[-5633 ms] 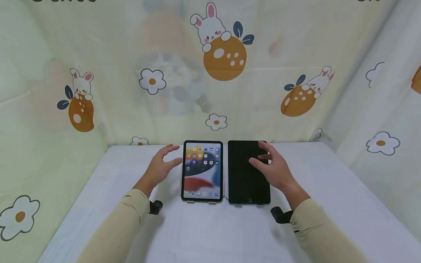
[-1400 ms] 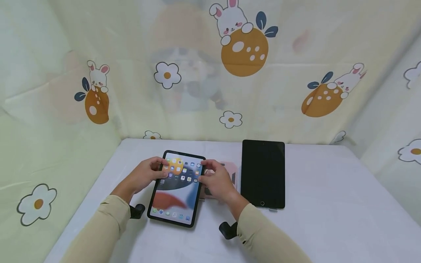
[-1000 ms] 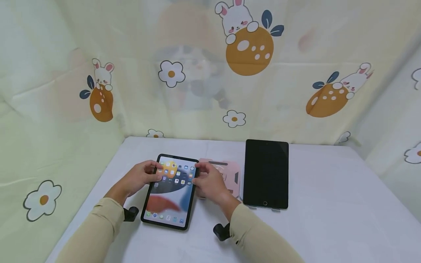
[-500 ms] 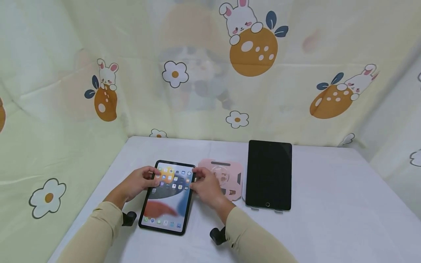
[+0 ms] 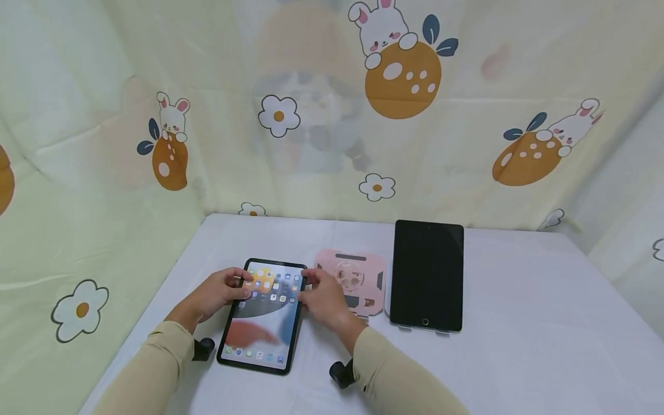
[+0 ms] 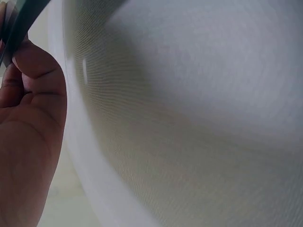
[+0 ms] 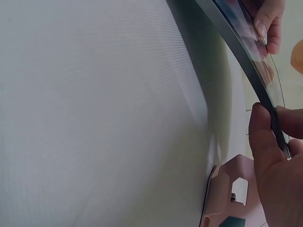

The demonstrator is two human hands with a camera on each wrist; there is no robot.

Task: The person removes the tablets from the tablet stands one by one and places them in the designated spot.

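Note:
Both hands hold a tablet (image 5: 261, 323) with a lit home screen and black frame. My left hand (image 5: 215, 295) pinches its left edge near the top; my right hand (image 5: 328, 300) pinches the opposite edge. The tablet slants, its bottom edge low over the table. In the right wrist view, thumb and fingers of the right hand (image 7: 272, 161) clasp the tablet's dark rim (image 7: 246, 61). Only a dark corner of the tablet (image 6: 23, 21) shows beside the left hand (image 6: 33, 123) in the left wrist view. A pink tablet stand (image 5: 372, 271) is just right of the right hand.
A second tablet (image 5: 426, 276), its screen black, leans on a stand with small front lips (image 5: 441, 332) to the right of the pink one. White cloth covers the table (image 5: 529, 323). A patterned curtain (image 5: 321, 144) hangs behind and along both sides.
The lit tablet has left the pink stand, gripped by both hands, and come left and towards me. Its bottom has sunk lower, and the pink stand has come into view. The black tablet stays on its stand.

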